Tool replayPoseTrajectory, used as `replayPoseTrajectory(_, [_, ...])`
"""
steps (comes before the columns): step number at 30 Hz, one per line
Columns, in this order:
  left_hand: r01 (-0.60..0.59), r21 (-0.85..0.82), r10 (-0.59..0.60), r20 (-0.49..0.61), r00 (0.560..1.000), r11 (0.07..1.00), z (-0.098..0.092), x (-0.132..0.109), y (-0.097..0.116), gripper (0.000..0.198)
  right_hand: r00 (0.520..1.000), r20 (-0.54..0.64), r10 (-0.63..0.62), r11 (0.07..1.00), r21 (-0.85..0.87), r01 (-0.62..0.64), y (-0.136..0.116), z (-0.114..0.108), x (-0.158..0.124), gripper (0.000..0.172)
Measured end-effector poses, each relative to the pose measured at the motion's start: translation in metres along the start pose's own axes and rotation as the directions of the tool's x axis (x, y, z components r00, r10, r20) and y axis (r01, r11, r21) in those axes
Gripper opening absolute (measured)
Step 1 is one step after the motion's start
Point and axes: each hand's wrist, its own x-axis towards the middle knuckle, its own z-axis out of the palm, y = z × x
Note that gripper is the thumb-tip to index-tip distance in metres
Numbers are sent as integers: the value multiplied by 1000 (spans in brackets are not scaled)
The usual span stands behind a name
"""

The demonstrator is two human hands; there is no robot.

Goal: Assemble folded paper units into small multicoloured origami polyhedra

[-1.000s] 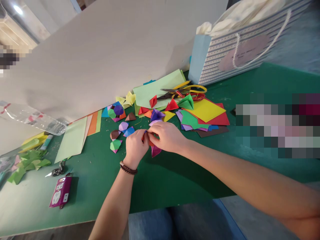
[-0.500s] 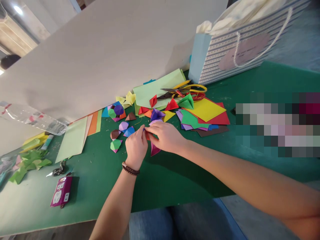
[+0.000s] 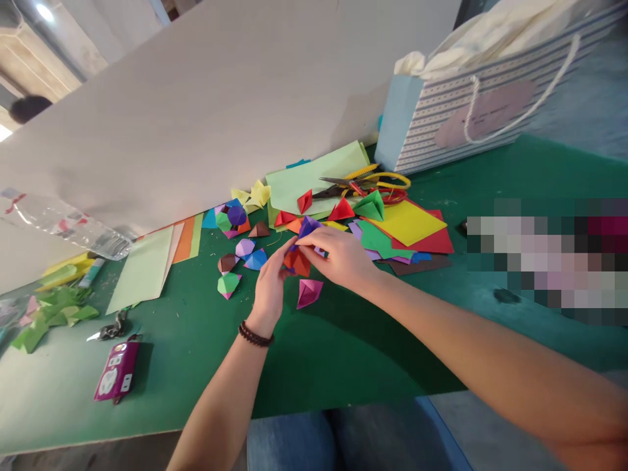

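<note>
Between my hands is an orange folded paper piece (image 3: 298,263) with a bit of blue-purple at its upper edge. My left hand (image 3: 269,291) grips it from the left, fingers fairly straight and thumb partly hidden. Thumb and forefinger of my right hand (image 3: 343,256) pinch its upper side. Just below lies a magenta folded paper piece (image 3: 309,292). A purple folded piece (image 3: 308,226) sits beyond my fingertips. To the left are joined folded-paper shapes: a lilac one (image 3: 244,247), a blue one (image 3: 256,260), a brown one (image 3: 227,263) and a green one (image 3: 228,284).
Scissors (image 3: 343,186) lie on pale green sheets (image 3: 314,171) at the back, beside yellow paper (image 3: 412,219). A striped gift bag (image 3: 441,118) stands back right. On the left are a plastic bottle (image 3: 69,226), paper scraps (image 3: 53,314) and a magenta pouch (image 3: 116,371).
My left hand's fingers have straightened and its fingertips have moved slightly up and right. More of the orange piece shows between my hands, and the magenta piece below is more exposed.
</note>
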Motion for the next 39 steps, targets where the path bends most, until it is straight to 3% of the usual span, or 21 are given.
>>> replayPoseTrajectory(4, [26, -233, -21, 23, 1000, 972, 1, -3, 2, 37, 998, -52, -24, 988, 151, 31, 1, -3, 0, 16])
replayPoseTrajectory(9, [76, -459, -43, 82, 996, 885, 4, -11, -4, 39, 997, -63, -54, 993, 106, 60, 2, -5, -2, 15])
replayPoseTrajectory(15, [56, -528, -17, 78, 997, 847, 8, -12, -12, 40, 992, -52, -114, 989, 89, 118, 3, -3, -5, 13])
replayPoseTrajectory(20, [-39, -408, 46, 9, 999, 912, 11, -14, -13, 37, 994, -51, -97, 982, 158, 104, 5, -5, -8, 8])
replayPoseTrajectory(25, [-273, -145, 254, -136, 957, 951, 10, -16, -10, 30, 982, 125, -143, 977, 176, 120, 6, -13, -8, 16])
replayPoseTrajectory(28, [-420, 55, 423, -159, 892, 906, 7, -17, -10, 28, 965, 192, -180, 961, 243, 131, 5, -17, -7, 22])
replayPoseTrajectory(31, [-487, 182, 514, -148, 845, 854, 5, -17, -11, 26, 954, 206, -216, 956, 242, 164, 3, -19, -6, 18])
replayPoseTrajectory(39, [-544, 316, 598, -103, 795, 777, 2, -17, -14, 25, 956, 189, -224, 973, 99, 208, -1, -20, -4, 10])
